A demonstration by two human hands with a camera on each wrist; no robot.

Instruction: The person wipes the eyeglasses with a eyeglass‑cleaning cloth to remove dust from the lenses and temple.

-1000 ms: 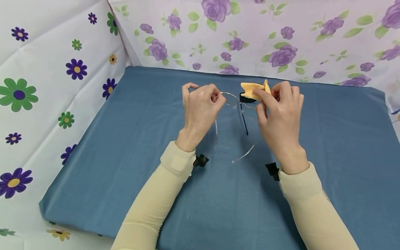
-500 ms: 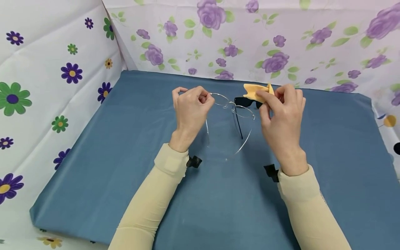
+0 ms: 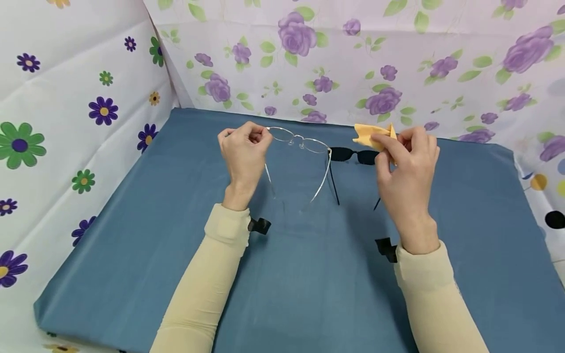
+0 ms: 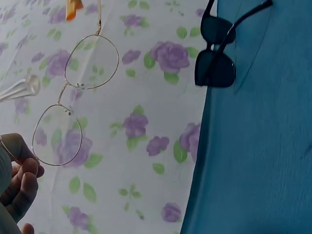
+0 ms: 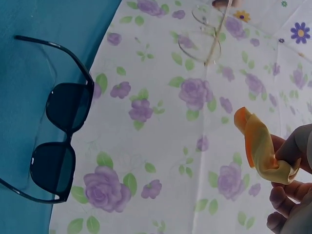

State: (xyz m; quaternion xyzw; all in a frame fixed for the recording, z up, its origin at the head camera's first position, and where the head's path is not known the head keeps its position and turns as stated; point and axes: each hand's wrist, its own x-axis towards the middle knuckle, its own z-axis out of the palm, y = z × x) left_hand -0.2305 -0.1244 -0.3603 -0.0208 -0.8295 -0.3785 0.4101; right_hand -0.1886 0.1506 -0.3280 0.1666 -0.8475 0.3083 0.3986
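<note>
A pair of thin gold-rimmed eyeglasses hangs in the air above the blue cloth, temples toward me. My left hand pinches them at the left end of the frame, as the left wrist view also shows. Between the thumb and fingers of my right hand is a folded yellow cloth, held up and apart from the eyeglasses. Black sunglasses lie behind on the table, temples unfolded; in the head view my right hand covers part of them.
Blue cloth covers the table. A white sheet with purple roses hangs along the back edge, and another with daisies along the left. A black piece is fixed at each cuff.
My left hand has moved left with the eyeglasses, drawing them away from the yellow cloth and off the sunglasses in view. My right hand has shifted slightly right, still holding the cloth.
</note>
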